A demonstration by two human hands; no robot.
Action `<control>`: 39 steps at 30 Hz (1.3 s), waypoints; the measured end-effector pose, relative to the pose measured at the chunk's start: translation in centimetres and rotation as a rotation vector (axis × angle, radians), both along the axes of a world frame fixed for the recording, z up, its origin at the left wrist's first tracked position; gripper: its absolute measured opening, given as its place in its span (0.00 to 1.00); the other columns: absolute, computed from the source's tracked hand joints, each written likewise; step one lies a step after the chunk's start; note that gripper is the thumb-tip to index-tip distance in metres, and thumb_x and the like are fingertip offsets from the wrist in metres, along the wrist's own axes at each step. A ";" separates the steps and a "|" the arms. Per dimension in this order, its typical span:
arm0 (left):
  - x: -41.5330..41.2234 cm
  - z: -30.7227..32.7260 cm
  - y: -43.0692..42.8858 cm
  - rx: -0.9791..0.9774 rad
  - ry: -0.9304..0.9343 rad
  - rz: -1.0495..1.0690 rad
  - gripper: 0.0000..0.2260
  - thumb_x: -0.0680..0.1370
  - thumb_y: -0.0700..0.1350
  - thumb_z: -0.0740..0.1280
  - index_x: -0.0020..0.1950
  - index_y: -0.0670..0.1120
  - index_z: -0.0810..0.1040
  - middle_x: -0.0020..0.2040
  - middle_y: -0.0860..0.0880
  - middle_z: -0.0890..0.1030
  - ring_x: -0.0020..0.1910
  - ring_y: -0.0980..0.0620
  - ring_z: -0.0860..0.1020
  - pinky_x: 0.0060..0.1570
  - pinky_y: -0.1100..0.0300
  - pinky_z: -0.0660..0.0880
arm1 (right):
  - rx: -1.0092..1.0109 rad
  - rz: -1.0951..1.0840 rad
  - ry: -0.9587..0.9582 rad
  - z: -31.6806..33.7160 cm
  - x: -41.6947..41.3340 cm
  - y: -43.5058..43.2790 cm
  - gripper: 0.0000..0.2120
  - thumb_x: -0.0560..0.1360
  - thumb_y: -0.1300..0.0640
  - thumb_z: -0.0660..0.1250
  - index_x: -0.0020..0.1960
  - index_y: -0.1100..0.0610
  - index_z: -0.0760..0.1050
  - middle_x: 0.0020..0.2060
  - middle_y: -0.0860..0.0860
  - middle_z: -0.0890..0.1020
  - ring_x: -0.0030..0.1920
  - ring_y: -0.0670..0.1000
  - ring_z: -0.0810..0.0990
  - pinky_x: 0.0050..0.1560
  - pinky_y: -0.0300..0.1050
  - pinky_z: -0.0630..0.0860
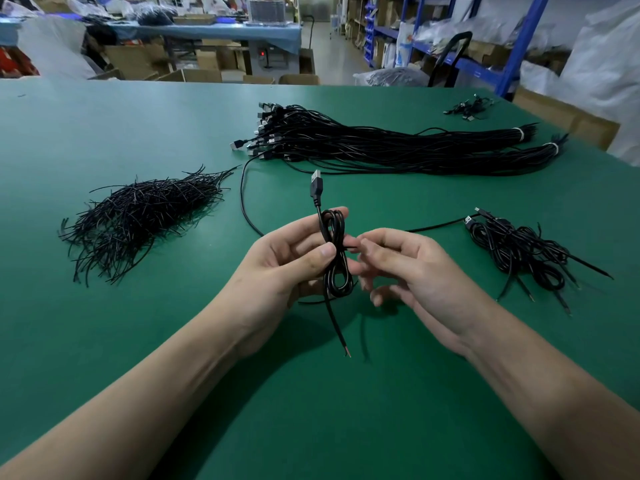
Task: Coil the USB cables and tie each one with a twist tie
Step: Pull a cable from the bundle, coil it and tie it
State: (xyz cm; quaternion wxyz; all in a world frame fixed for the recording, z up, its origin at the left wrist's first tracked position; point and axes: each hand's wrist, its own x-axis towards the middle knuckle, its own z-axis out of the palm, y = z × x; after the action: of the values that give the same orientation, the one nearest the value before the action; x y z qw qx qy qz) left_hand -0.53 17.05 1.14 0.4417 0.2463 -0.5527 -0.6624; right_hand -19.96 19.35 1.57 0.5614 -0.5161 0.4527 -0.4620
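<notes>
Left hand (294, 261) grip clamped on the coiled cable (334, 237) above the desk (138, 341) — right hand (412, 271) grip pinched on a twist tie (350, 246) at its waist.

A wide green work table (104, 140), evenly lit, is seen filling the lower view. Beyond its far edge, at 11 o'clock, a blue-covered bench (207, 29) is set above stacked cardboard boxes (138, 60), and a pale aisle floor (332, 50) is seen running away at 12 o'clock. At 2 o'clock, blue metal shelving (521, 39) is crowded with white plastic bags (606, 64).
</notes>
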 end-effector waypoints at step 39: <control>-0.6 -0.2 0.6 -0.279 -0.240 0.083 0.14 0.83 0.32 0.62 0.66 0.46 0.76 0.53 0.52 0.83 0.47 0.51 0.85 0.46 0.61 0.79 | 0.088 0.015 0.018 -0.2 -0.1 -0.5 0.14 0.81 0.60 0.61 0.39 0.57 0.76 0.29 0.49 0.76 0.24 0.45 0.63 0.23 0.36 0.55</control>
State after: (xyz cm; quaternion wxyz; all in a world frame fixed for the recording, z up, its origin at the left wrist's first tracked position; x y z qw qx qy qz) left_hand -1.11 17.67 0.89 0.4293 0.2825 -0.6773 -0.5265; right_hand -20.06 18.86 1.40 0.5829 -0.4984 0.4738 -0.4328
